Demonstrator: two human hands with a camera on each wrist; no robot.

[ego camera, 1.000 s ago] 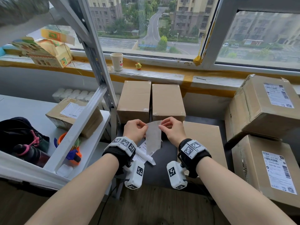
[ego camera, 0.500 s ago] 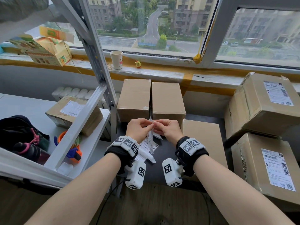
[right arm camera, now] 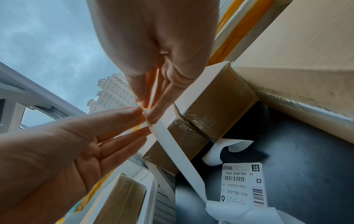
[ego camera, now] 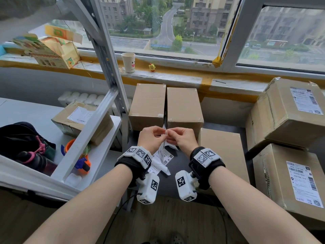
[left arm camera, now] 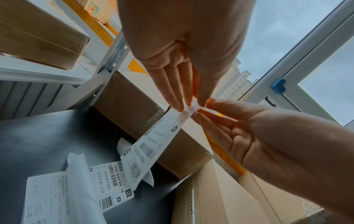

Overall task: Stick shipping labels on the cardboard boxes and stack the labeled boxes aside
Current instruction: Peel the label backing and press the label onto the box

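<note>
A white shipping label (ego camera: 163, 149) hangs between my hands above the dark table (ego camera: 168, 180). My left hand (ego camera: 161, 137) and right hand (ego camera: 171, 138) meet fingertip to fingertip and both pinch its top corner. In the left wrist view the label's (left arm camera: 153, 145) printed side with barcodes shows below my left hand (left arm camera: 189, 104). The right wrist view shows the label's (right arm camera: 172, 145) plain back under my right hand (right arm camera: 145, 104). Two unlabeled cardboard boxes (ego camera: 147, 104) (ego camera: 183, 106) stand just behind my hands, and a third (ego camera: 223, 152) lies at the right.
Loose labels and backing paper (ego camera: 162, 162) lie on the table under my hands. Two labeled boxes (ego camera: 290, 110) (ego camera: 290, 182) are stacked at the right. A metal shelf (ego camera: 98, 138) at the left holds another labeled box, a bag and a tape dispenser. A paper cup (ego camera: 128, 62) stands on the sill.
My hands have come together. The label, held flat and wide between them a second ago, now hangs edge-on from its top corner.
</note>
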